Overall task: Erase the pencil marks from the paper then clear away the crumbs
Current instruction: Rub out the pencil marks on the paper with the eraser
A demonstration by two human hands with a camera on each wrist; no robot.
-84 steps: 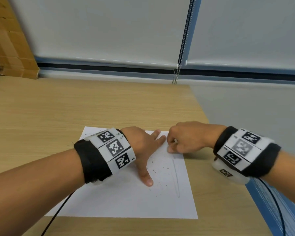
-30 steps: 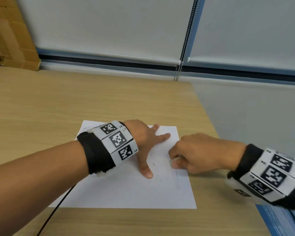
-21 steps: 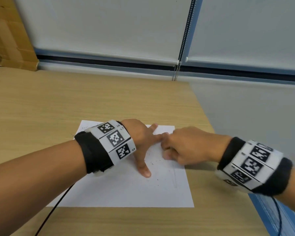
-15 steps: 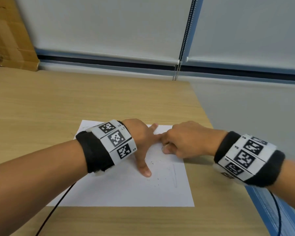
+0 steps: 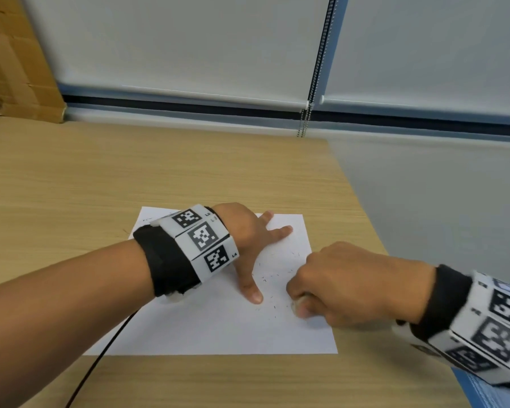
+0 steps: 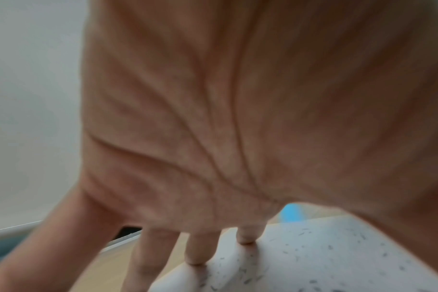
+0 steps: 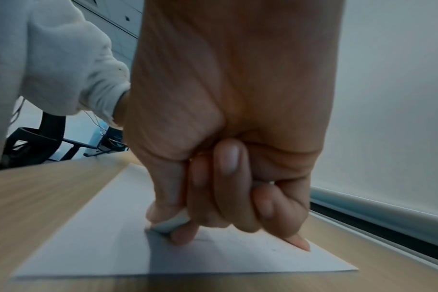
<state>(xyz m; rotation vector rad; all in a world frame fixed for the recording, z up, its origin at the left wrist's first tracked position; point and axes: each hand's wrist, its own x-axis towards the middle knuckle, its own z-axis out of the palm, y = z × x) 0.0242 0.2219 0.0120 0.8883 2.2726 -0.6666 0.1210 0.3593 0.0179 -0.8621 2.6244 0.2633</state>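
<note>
A white sheet of paper (image 5: 218,328) lies on the wooden table (image 5: 130,178). My left hand (image 5: 252,245) lies flat on it with fingers spread, holding the sheet down; its fingertips (image 6: 195,256) press the paper (image 6: 325,256). My right hand (image 5: 336,284) is curled in a fist and pinches a white eraser (image 7: 170,224) between thumb and fingers, its end pressed on the paper (image 7: 113,247) near the right edge. Several dark eraser crumbs (image 5: 273,275) lie scattered between the two hands. The pencil mark is hidden under the right hand.
The table's right edge (image 5: 362,207) runs close beside the paper. A cardboard box (image 5: 12,69) stands at the back left. A black cable (image 5: 100,357) trails from my left wrist across the table's near side. Window blinds (image 5: 189,45) fill the back.
My right hand with the eraser has slid from the paper's far part toward me, to the near right part. The left hand has stayed flat on the sheet.
</note>
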